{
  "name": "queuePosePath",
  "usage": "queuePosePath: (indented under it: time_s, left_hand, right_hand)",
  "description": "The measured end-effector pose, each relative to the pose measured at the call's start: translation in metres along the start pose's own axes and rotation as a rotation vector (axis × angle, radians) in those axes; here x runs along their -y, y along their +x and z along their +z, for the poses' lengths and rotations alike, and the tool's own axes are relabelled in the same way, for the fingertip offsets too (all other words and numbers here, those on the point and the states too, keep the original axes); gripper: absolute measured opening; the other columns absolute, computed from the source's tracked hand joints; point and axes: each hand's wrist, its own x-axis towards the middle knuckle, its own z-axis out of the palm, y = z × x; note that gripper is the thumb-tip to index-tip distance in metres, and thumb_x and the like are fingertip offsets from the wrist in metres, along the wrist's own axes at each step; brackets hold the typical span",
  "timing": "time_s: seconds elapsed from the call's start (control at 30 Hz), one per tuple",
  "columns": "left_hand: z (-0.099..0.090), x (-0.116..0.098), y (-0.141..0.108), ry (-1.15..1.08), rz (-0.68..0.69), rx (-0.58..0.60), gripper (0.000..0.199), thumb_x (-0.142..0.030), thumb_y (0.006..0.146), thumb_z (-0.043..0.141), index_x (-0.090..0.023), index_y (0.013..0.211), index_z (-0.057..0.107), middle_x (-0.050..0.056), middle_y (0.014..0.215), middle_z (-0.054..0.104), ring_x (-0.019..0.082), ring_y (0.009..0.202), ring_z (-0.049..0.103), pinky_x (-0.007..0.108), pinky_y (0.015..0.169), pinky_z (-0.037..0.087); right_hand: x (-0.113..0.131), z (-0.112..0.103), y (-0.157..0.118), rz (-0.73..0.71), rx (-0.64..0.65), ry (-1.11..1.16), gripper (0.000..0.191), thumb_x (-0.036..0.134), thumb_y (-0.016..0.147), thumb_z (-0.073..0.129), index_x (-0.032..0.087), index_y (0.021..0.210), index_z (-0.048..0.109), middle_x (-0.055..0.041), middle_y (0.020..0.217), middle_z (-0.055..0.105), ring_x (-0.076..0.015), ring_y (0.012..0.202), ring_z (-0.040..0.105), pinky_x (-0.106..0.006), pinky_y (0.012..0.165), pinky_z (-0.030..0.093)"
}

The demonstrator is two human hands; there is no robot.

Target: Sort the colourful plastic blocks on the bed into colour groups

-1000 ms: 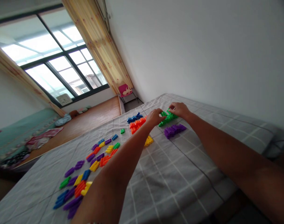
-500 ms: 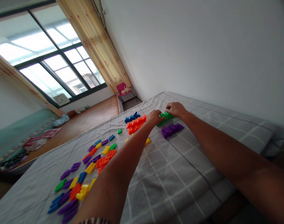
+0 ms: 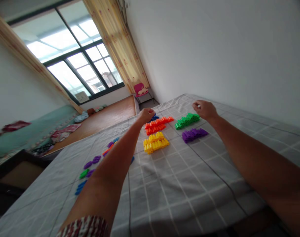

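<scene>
On the grey checked cloth stand sorted groups of small plastic pieces: green [image 3: 187, 121], purple [image 3: 194, 135], orange [image 3: 158, 125], yellow [image 3: 156, 143] and blue [image 3: 154, 117]. My left hand [image 3: 147, 115] is beside the blue group and partly covers it; its fingers are curled, and what they hold, if anything, is too small to name. Just beyond the green group, my right hand [image 3: 204, 109] is raised with thumb and fingertips pinched together. Whether anything is between them cannot be made out. Loose mixed pieces [image 3: 88, 164] lie at the left, partly hidden by my left forearm.
The cloth-covered surface [image 3: 164, 184] meets a white wall on the right. A dark piece of furniture [image 3: 14, 177] is at the lower left. Farther back are a pink chair [image 3: 139, 88], a window and curtains.
Both hands have moved away from the green group, my left hand leftward to the blue pieces, my right hand slightly beyond the green. The view has shifted, and the yellow group shows fully.
</scene>
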Motion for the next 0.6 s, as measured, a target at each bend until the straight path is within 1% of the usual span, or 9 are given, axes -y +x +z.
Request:
queuePosePath:
  time_s: [0.07,0.13,0.17,0.23,0.3,0.4,0.47,0.5,0.6]
  left_hand:
    - [-0.022,0.048,-0.011,0.077,-0.093,0.016,0.032,-0.027,0.083,0.051,-0.011,0.101,0.071,0.005,0.089,0.071,0.016,0.084,0.063,0.025,0.077,0.048]
    - [-0.034,0.089,-0.029,0.135,-0.154,0.092,0.03,-0.023,0.08,0.052,-0.01,0.097,0.073,0.005,0.085,0.071,0.015,0.082,0.062,0.024,0.076,0.047]
    - [-0.036,0.105,-0.039,0.151,-0.176,0.132,0.029,-0.022,0.079,0.052,-0.01,0.096,0.073,0.004,0.085,0.071,0.015,0.081,0.062,0.023,0.075,0.047]
    - [-0.034,0.126,-0.058,0.169,-0.203,0.176,0.029,-0.022,0.077,0.054,-0.011,0.097,0.073,0.004,0.087,0.072,0.015,0.08,0.062,0.022,0.074,0.047]
    - [-0.028,0.135,-0.073,0.189,-0.203,0.189,0.029,-0.023,0.076,0.056,-0.013,0.097,0.073,0.004,0.088,0.072,0.015,0.079,0.062,0.023,0.073,0.046]
    - [-0.02,0.134,-0.09,0.242,-0.222,0.228,0.024,-0.031,0.075,0.059,-0.016,0.085,0.074,0.004,0.077,0.071,0.016,0.074,0.062,0.024,0.069,0.045]
    - [-0.02,0.13,-0.098,0.248,-0.231,0.321,0.023,-0.038,0.071,0.064,-0.017,0.076,0.074,0.004,0.07,0.069,0.017,0.071,0.061,0.025,0.067,0.045]
    - [-0.022,0.128,-0.102,0.239,-0.222,0.377,0.024,-0.04,0.068,0.068,-0.018,0.075,0.074,0.003,0.071,0.069,0.017,0.071,0.061,0.025,0.067,0.045]
    - [-0.026,0.127,-0.112,0.206,-0.17,0.512,0.027,-0.036,0.058,0.076,-0.02,0.08,0.074,0.002,0.078,0.071,0.018,0.074,0.062,0.023,0.067,0.045]
  right_hand:
    - [-0.002,0.003,-0.001,-0.013,-0.027,0.008,0.031,0.037,0.089,0.046,0.02,0.097,0.071,-0.0083,0.096,0.072,-0.0212,0.078,0.064,-0.028,0.067,0.042]
    - [-0.003,0.006,-0.001,-0.032,-0.03,0.004,0.031,0.037,0.089,0.046,0.02,0.098,0.07,-0.0091,0.096,0.072,-0.0211,0.076,0.063,-0.028,0.066,0.041]
    - [-0.002,0.007,-0.001,-0.042,-0.025,-0.001,0.031,0.037,0.089,0.047,0.019,0.098,0.07,-0.0094,0.097,0.072,-0.0207,0.075,0.062,-0.028,0.065,0.04]
    - [0.001,0.007,-0.002,-0.068,-0.02,-0.007,0.03,0.036,0.089,0.048,0.019,0.099,0.07,-0.0099,0.097,0.072,-0.0197,0.073,0.062,-0.028,0.064,0.039]
    - [0.006,0.005,-0.004,-0.119,-0.026,0.002,0.028,0.034,0.088,0.05,0.018,0.1,0.069,-0.01,0.099,0.071,-0.0186,0.073,0.061,-0.028,0.065,0.039]
    - [0.016,0.001,-0.007,-0.208,-0.024,0.048,0.025,0.031,0.087,0.051,0.018,0.101,0.068,-0.0094,0.102,0.07,-0.0167,0.07,0.061,-0.027,0.067,0.042]
    - [0.021,-0.001,-0.009,-0.243,-0.015,0.066,0.025,0.031,0.087,0.051,0.019,0.102,0.067,-0.0089,0.101,0.07,-0.0161,0.068,0.061,-0.027,0.067,0.043]
    - [0.022,-0.001,-0.01,-0.254,-0.015,0.066,0.025,0.031,0.087,0.051,0.019,0.102,0.067,-0.0087,0.101,0.07,-0.0161,0.067,0.061,-0.028,0.067,0.043]
    - [0.021,0.001,-0.009,-0.268,-0.019,0.054,0.025,0.031,0.086,0.052,0.02,0.102,0.067,-0.0077,0.1,0.07,-0.0166,0.068,0.061,-0.028,0.066,0.044]
